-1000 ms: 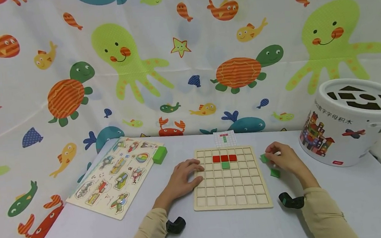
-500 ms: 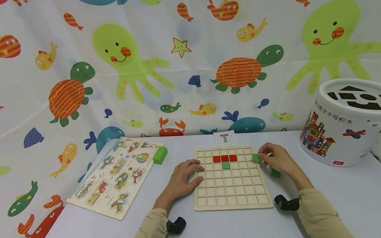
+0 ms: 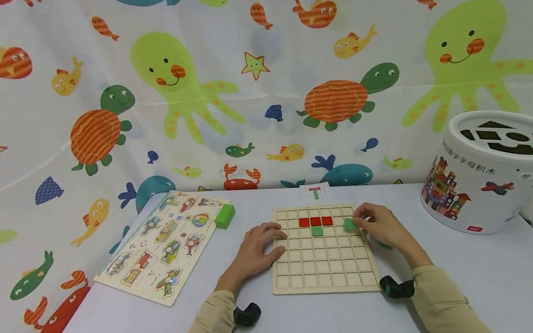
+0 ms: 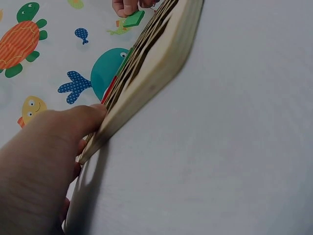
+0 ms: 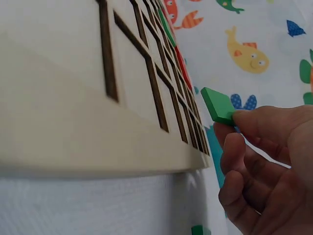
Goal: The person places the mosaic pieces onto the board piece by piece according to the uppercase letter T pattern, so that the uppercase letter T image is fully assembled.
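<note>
A wooden grid board [image 3: 325,283] lies on the white table, with red square tiles [image 3: 315,221] in a row and one green tile [image 3: 317,231] below the middle one. My left hand [image 3: 255,249] rests at its left side, thumb and fingertips on the edge; the left wrist view shows the thumb [image 4: 90,117] lying over the rim. With thumb and fingertips, my right hand [image 3: 383,225] pinches a green square tile [image 5: 218,105], held above the board's right part. Another green tile [image 3: 385,246] lies right of the board, partly hidden under this hand.
A small card [image 3: 316,194] printed with a red and green grid pattern lies behind the board. To the left is a picture puzzle board [image 3: 159,250] with a green block [image 3: 225,216] at its edge. A white lidded bucket [image 3: 482,184] stands at the right.
My right hand has moved left with the green tile, from beside the board to over its right columns. The left hand stays at the board's left edge.
</note>
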